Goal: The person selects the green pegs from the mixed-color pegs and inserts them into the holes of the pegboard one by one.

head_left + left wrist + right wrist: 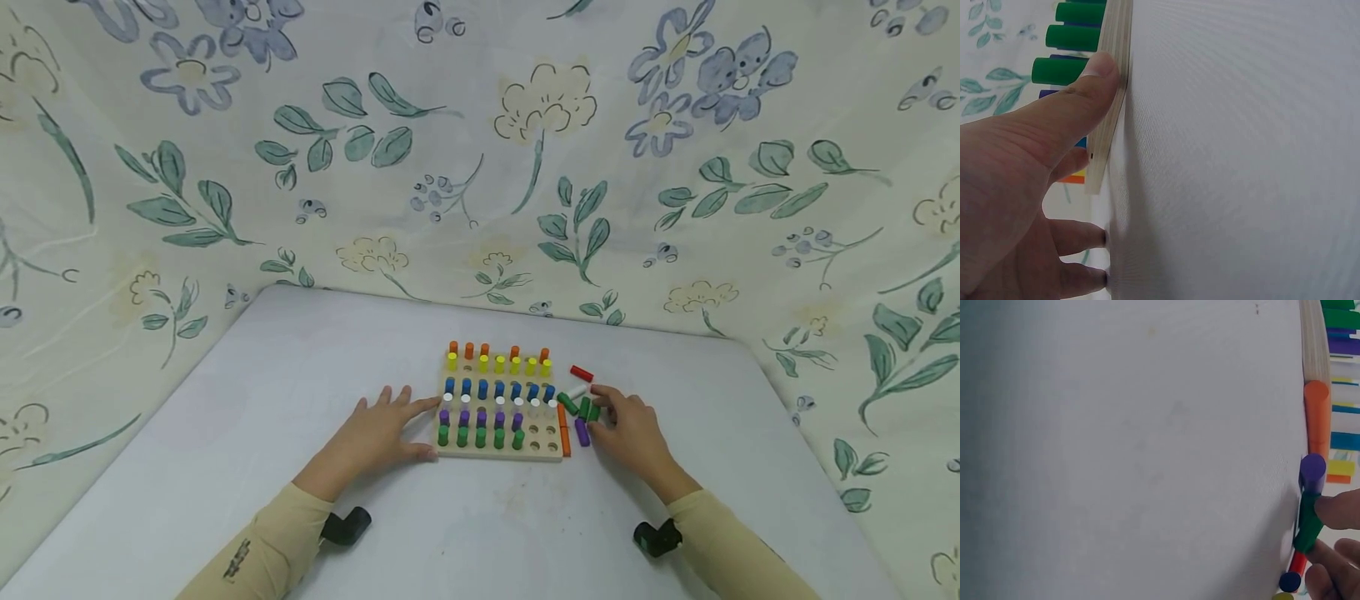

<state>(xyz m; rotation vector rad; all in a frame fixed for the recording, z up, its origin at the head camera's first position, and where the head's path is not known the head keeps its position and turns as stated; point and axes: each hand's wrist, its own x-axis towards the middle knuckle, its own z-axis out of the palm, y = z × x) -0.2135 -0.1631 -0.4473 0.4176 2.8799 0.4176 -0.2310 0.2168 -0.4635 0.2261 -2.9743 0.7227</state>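
A wooden pegboard (498,454) holds rows of orange, yellow, blue, white, purple and green pegs. My left hand (378,437) is spread at its left side, index finger touching the edge. In the left wrist view, the thumb (1094,84) presses on the board's side, near the green pegs (1072,37). To the right of the board, my right hand (633,433) pinches a green peg (1309,522) between thumb and finger, low among the loose pegs. A loose purple peg (582,432) lies just left of this hand. Other fingertips partly hide the loose pegs behind.
Orange pegs (565,432) lie along the board's right edge. A red peg (581,373), a white peg (577,391) and more green pegs (567,404) are scattered beside it. A white-covered table (337,350) meets a floral cloth (465,167) at the back.
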